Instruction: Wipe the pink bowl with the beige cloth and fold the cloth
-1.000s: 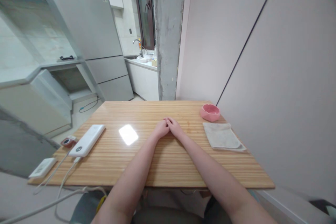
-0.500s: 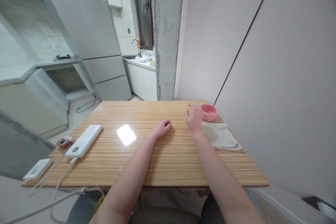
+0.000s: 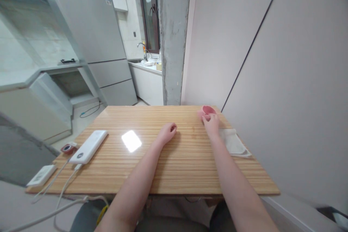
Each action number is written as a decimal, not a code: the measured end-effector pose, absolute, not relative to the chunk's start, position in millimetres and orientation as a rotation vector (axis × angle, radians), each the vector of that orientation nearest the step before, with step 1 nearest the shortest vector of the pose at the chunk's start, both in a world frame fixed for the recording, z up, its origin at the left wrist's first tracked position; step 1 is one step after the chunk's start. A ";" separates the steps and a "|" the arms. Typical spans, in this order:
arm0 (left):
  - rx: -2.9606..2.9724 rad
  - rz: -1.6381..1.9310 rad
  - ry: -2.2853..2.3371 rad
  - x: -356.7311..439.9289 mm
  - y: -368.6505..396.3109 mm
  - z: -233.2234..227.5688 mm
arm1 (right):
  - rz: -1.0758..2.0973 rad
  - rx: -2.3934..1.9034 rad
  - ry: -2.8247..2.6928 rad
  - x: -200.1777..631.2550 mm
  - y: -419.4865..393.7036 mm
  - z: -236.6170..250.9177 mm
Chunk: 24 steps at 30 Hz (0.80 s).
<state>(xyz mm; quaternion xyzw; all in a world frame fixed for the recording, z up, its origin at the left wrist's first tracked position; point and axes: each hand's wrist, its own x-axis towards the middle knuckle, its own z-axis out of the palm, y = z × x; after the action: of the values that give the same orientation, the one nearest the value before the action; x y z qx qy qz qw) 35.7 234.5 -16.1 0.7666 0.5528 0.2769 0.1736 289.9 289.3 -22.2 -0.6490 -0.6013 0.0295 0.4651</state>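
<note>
At the far right of the wooden table [image 3: 152, 174], my right hand [image 3: 211, 124] pinches the near edge of a small pink bowl [image 3: 208, 109]. Its fingers and thumb cover part of that rim. The bowl looks slightly tilted and a little blurred; whether it touches the table I cannot tell. My left hand [image 3: 166, 134] rests on its side near the table's middle, fingers loosely curled in with nothing seen in them. A folded pale cloth [image 3: 234, 143] lies just right of my right wrist, partly behind the forearm.
On the left lie a white power bank [image 3: 89, 146] with a cable plugged in, a small reddish device [image 3: 68, 148] and a white box [image 3: 42, 175]. A wall [image 3: 261, 90] runs along the right. Beyond the table stand a concrete pillar [image 3: 174, 43] and a fridge [image 3: 89, 25].
My right hand has come from the bowl's left side to its near edge and closed on it. The bowl has shifted left and tilted. My left hand stays in place.
</note>
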 end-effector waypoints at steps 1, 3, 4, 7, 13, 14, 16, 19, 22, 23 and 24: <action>2.159 0.844 1.636 33.3 234.5 -13.2 | 0.110 -1.516 -1.520 280.6 287.1 -18.5; 2.168 0.998 1.736 27.2 233.2 -6.3 | 0.190 -1.334 -1.682 257.3 279.0 -12.1; 2.206 1.062 1.736 24.0 232.0 -2.9 | 0.246 -1.235 -1.784 244.4 273.5 -9.9; 2.361 1.093 1.559 16.0 227.4 3.8 | 0.399 -1.010 -1.974 208.6 255.1 -8.0; 2.250 1.039 1.407 4.6 226.3 8.2 | 0.542 -0.847 -2.007 189.7 239.8 -8.4; 2.210 1.061 1.480 0.3 227.5 9.7 | 0.525 -0.864 -1.959 193.9 241.7 -8.2; 2.135 1.120 1.686 -13.3 229.9 13.3 | 0.445 -0.945 -1.848 205.0 248.2 -8.5; 2.014 1.232 2.058 -47.2 229.9 16.4 | 0.331 -1.111 -1.833 220.5 258.9 -10.4; 1.786 1.302 2.376 -88.2 223.5 13.1 | 0.189 -1.407 -1.893 231.6 263.7 -11.0; 1.701 1.318 2.452 -100.8 220.6 10.8 | 0.122 -1.537 -1.875 235.7 263.7 -10.3; 1.632 1.335 2.507 -111.8 217.5 8.3 | 0.058 -1.662 -1.841 240.5 263.1 -9.1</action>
<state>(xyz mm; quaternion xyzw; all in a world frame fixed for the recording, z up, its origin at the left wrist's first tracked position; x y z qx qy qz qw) -111.8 217.5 8.3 0.4970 0.7636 0.4067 -0.0669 240.5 263.1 -9.1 -0.6338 -0.7018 0.0220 0.3244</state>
